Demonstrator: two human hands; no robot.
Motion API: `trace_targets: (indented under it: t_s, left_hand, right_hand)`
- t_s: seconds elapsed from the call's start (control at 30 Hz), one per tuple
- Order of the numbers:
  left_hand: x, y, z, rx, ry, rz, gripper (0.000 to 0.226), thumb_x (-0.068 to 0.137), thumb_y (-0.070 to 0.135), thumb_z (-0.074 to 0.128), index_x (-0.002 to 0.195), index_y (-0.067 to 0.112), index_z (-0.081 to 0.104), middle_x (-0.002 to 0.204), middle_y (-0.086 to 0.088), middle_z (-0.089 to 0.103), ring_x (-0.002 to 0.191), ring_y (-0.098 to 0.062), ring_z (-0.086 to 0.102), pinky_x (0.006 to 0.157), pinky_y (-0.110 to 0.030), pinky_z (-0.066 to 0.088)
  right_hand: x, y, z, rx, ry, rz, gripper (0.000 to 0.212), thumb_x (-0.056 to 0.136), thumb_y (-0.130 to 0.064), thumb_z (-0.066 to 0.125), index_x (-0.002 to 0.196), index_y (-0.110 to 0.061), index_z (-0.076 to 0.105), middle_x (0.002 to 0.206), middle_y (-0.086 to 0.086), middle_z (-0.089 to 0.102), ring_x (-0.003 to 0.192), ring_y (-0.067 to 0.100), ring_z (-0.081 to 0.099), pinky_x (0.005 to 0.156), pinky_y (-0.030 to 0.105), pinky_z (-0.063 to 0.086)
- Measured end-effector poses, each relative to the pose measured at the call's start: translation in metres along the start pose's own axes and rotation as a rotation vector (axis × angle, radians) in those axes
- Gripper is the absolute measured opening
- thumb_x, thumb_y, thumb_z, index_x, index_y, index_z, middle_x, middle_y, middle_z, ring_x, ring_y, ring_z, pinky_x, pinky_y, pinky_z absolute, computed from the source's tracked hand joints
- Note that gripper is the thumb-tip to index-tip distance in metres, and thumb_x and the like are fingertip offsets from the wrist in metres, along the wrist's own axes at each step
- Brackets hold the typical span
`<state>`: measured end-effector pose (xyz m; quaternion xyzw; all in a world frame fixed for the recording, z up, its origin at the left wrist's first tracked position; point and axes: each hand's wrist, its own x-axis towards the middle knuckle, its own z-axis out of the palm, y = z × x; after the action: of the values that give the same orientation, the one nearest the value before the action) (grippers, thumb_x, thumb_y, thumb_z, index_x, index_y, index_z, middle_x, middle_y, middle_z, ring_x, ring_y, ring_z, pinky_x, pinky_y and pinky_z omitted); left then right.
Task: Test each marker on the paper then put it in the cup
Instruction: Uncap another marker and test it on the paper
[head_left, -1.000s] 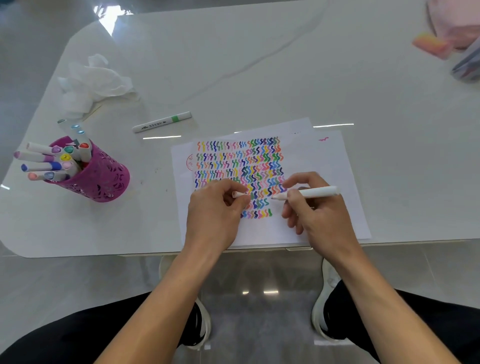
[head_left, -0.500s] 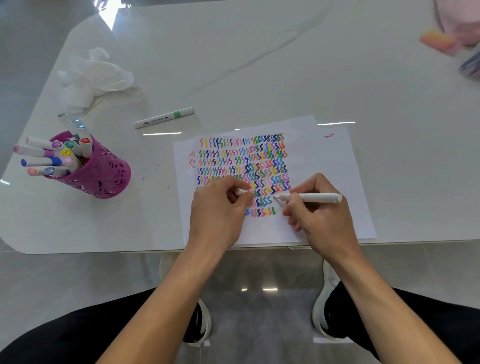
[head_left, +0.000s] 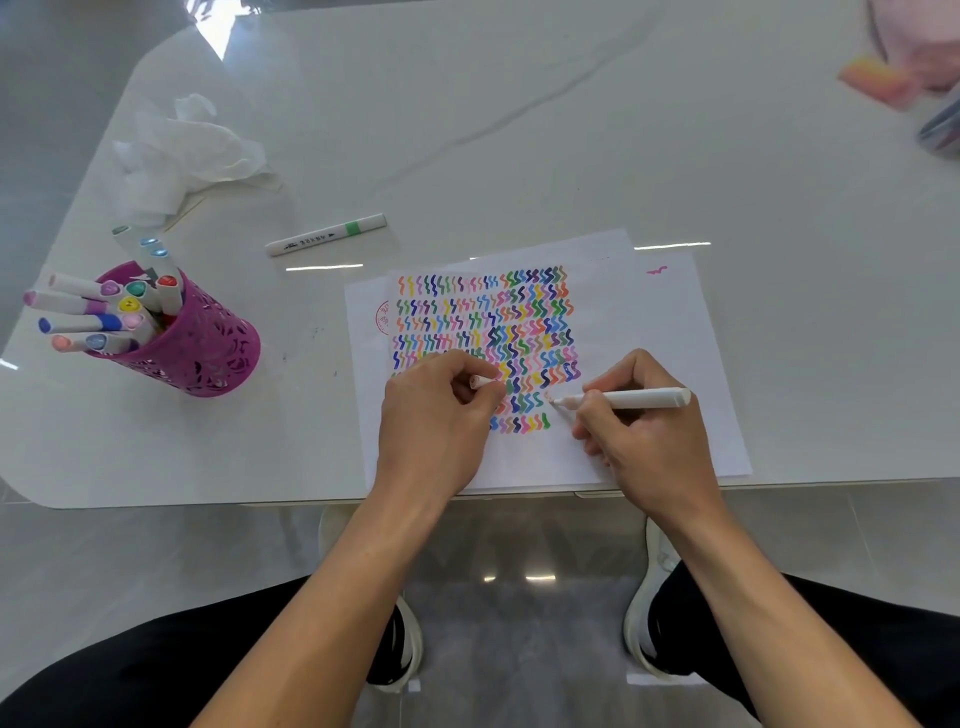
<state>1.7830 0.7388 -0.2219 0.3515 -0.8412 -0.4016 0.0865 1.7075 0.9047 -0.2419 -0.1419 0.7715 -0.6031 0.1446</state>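
The paper (head_left: 649, 322) lies at the near edge of the table (head_left: 519, 130), its bottom border almost flush with the rim. The right hand (head_left: 644, 441) grips a white marker (head_left: 634, 399), tip down on the sheet just right of the lowest squiggle rows. The left hand (head_left: 436, 421) rests on the paper, fingers curled round a small cap (head_left: 480, 382), of which only the end shows. The purple cup (head_left: 208, 343), holding markers, stands well left across bare tabletop. 1 green-banded marker (head_left: 327, 235) lies beyond the paper. Pink items at the far right corner are blurred and cut off.
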Motion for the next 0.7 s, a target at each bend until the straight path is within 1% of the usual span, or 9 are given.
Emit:
trace_targets:
  t_s: [0.07, 0.13, 0.23, 0.3, 0.37, 0.47, 0.53, 0.6, 0.7]
  left_hand:
    - [0.000, 0.000, 0.000, 0.000, 0.001, 0.000, 0.009, 0.087, 0.029, 0.079, 0.096, 0.027, 0.078, 0.077, 0.019, 0.067, 0.072, 0.003, 0.062, 0.061, -0.002, 0.041]
    - [0.000, 0.000, 0.000, 0.000, -0.001, -0.001, 0.009, 0.087, 0.029, 0.079, 0.096, 0.027, 0.078, 0.077, 0.019, 0.067, 0.072, 0.003, 0.062, 0.060, -0.002, 0.041]
    - [0.000, 0.000, -0.002, -0.038, -0.017, -0.007, 0.009, 0.087, 0.027, 0.079, 0.096, 0.026, 0.078, 0.076, 0.018, 0.067, 0.075, 0.008, 0.061, 0.061, 0.000, 0.041]
    - [-0.001, 0.001, -0.004, -0.074, -0.024, -0.005, 0.009, 0.088, 0.024, 0.078, 0.097, 0.026, 0.078, 0.076, 0.018, 0.068, 0.074, 0.011, 0.061, 0.061, 0.001, 0.042]
    - [-0.002, 0.003, -0.006, -0.125, -0.018, 0.000, 0.012, 0.088, 0.021, 0.078, 0.098, 0.026, 0.078, 0.076, 0.018, 0.068, 0.071, 0.011, 0.063, 0.063, -0.001, 0.044]
    - [-0.003, 0.005, -0.010, -0.188, -0.010, 0.016, 0.018, 0.089, 0.018, 0.077, 0.104, 0.029, 0.078, 0.081, 0.017, 0.071, 0.074, 0.006, 0.065, 0.066, -0.004, 0.048]
    - [-0.004, 0.007, -0.012, -0.223, -0.025, 0.024, 0.019, 0.091, 0.017, 0.075, 0.106, 0.029, 0.076, 0.086, 0.015, 0.073, 0.080, 0.002, 0.068, 0.072, -0.010, 0.053]
    - [-0.006, 0.008, -0.013, -0.282, -0.053, 0.015, 0.016, 0.094, 0.014, 0.071, 0.105, 0.026, 0.075, 0.087, 0.013, 0.075, 0.080, -0.002, 0.071, 0.077, -0.019, 0.057]
    - [-0.011, 0.010, -0.013, -0.373, -0.100, -0.001, 0.014, 0.097, 0.012, 0.066, 0.102, 0.021, 0.076, 0.084, 0.008, 0.077, 0.076, -0.008, 0.073, 0.074, -0.024, 0.058]
  right_hand:
    - [0.000, 0.001, 0.000, -0.016, -0.033, -0.009, 0.021, 0.079, -0.044, 0.066, 0.075, -0.024, 0.061, 0.066, 0.000, 0.072, 0.056, 0.013, 0.068, 0.053, 0.027, 0.053]
    - [0.000, 0.001, 0.000, 0.007, -0.041, -0.014, 0.021, 0.082, -0.041, 0.068, 0.078, -0.021, 0.061, 0.068, 0.001, 0.073, 0.057, 0.013, 0.069, 0.054, 0.027, 0.053]
    - [0.001, -0.001, -0.002, 0.130, 0.007, -0.006, 0.020, 0.087, -0.038, 0.066, 0.085, -0.019, 0.060, 0.071, 0.006, 0.074, 0.057, 0.018, 0.067, 0.051, 0.025, 0.050]
    - [0.002, -0.002, -0.004, 0.189, 0.040, -0.016, 0.016, 0.092, -0.034, 0.063, 0.089, -0.019, 0.058, 0.075, 0.008, 0.074, 0.058, 0.023, 0.066, 0.050, 0.028, 0.050]
    - [0.002, -0.004, -0.004, 0.222, 0.048, -0.045, 0.011, 0.095, -0.031, 0.061, 0.096, -0.022, 0.056, 0.076, 0.008, 0.074, 0.059, 0.024, 0.066, 0.051, 0.029, 0.051]
    - [0.000, -0.009, -0.002, 0.240, 0.035, -0.093, 0.017, 0.094, -0.034, 0.060, 0.106, -0.025, 0.051, 0.079, 0.005, 0.076, 0.061, 0.021, 0.066, 0.055, 0.027, 0.052]
    - [0.000, -0.014, -0.001, 0.236, 0.029, -0.102, 0.015, 0.094, -0.034, 0.062, 0.103, -0.025, 0.053, 0.080, 0.005, 0.077, 0.064, 0.021, 0.069, 0.058, 0.027, 0.054]
    - [0.000, -0.017, 0.000, 0.242, 0.018, -0.102, 0.011, 0.094, -0.032, 0.064, 0.097, -0.022, 0.059, 0.080, 0.006, 0.077, 0.066, 0.020, 0.072, 0.060, 0.026, 0.055]
    - [-0.002, -0.022, 0.001, 0.264, -0.012, -0.093, 0.013, 0.092, -0.032, 0.066, 0.094, -0.019, 0.062, 0.077, 0.008, 0.077, 0.067, 0.020, 0.073, 0.060, 0.025, 0.056]
